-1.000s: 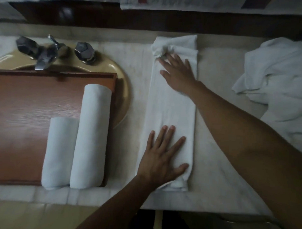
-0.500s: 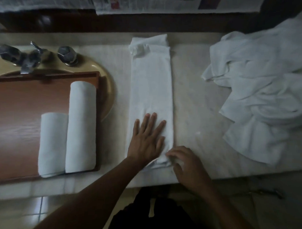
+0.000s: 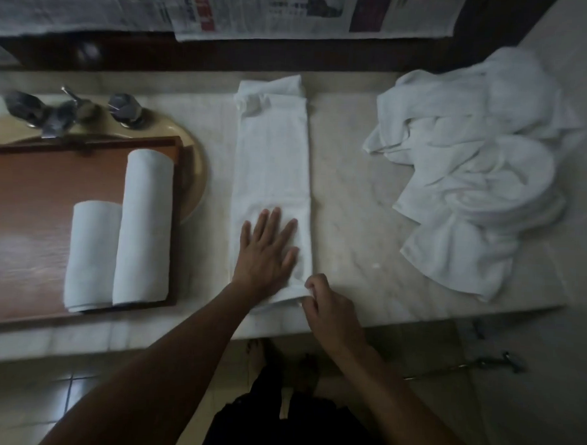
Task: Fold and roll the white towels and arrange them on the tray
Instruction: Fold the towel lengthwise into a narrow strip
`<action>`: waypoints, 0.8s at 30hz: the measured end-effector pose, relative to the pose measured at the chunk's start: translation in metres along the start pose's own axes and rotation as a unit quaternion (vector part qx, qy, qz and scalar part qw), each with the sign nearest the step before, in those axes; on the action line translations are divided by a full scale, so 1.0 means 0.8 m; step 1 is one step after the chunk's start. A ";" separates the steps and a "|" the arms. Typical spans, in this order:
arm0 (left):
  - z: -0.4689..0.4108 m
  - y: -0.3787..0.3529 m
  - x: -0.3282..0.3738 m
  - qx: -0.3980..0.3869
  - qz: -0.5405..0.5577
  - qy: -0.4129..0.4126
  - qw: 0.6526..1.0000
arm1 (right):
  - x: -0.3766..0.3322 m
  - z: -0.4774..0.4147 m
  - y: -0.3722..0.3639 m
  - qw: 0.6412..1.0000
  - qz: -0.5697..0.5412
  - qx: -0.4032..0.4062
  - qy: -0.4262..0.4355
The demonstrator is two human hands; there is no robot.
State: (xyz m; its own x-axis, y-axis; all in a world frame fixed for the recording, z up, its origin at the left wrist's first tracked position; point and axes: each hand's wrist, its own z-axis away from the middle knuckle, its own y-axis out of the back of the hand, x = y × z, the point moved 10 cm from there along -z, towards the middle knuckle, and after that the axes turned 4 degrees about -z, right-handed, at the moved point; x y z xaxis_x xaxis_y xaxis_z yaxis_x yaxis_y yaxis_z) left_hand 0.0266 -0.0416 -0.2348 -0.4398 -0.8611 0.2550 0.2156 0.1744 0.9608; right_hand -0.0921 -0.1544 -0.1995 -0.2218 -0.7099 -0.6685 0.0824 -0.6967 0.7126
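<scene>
Hands meet at the near end of a folded towel (image 3: 274,161), a long white strip lying at the centre of the frame on the pale marble surface (image 3: 352,207). The left hand (image 3: 268,251) lies flat on the cloth with its fingers straight and spread, pressing it down. The right hand (image 3: 329,306), fingers curled, pinches the strip's near right corner at the surface's front edge, apparently to begin the roll.

The job looks less than half done. At the left of the frame, two finished rolls lie side by side and touching on the wooden tray (image 3: 36,213), a longer roll (image 3: 145,227) beside a shorter roll (image 3: 91,255). The tray sits across a beige basin (image 3: 194,172) below the taps (image 3: 63,114). A heap of loose towels (image 3: 470,168) waits unfolded at the right of the frame, well apart from the strip.

Newspaper sheets (image 3: 276,12) line the top of the frame. Their print, including one red block, is too blurred to read, and no brand or label shows.
</scene>
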 end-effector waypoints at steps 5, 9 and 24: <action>0.058 0.057 -0.050 0.127 0.099 0.170 0.972 | 0.016 0.018 0.018 0.999 0.021 0.029 -0.010; 0.157 0.042 -0.084 0.098 0.207 0.373 0.899 | 0.032 0.017 0.019 0.999 0.024 0.041 -0.008; 0.211 0.014 -0.034 0.065 0.284 0.396 0.871 | 0.043 0.033 0.029 0.998 0.054 0.031 0.034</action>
State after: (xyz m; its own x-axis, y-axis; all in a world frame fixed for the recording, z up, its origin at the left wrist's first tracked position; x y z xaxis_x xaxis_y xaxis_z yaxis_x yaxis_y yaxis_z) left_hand -0.1065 0.0646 -0.2125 0.4554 -0.6689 0.5875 0.0783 0.6874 0.7220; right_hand -0.1234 -0.1925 -0.2004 -0.1484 -0.7868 -0.5991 0.0413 -0.6102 0.7912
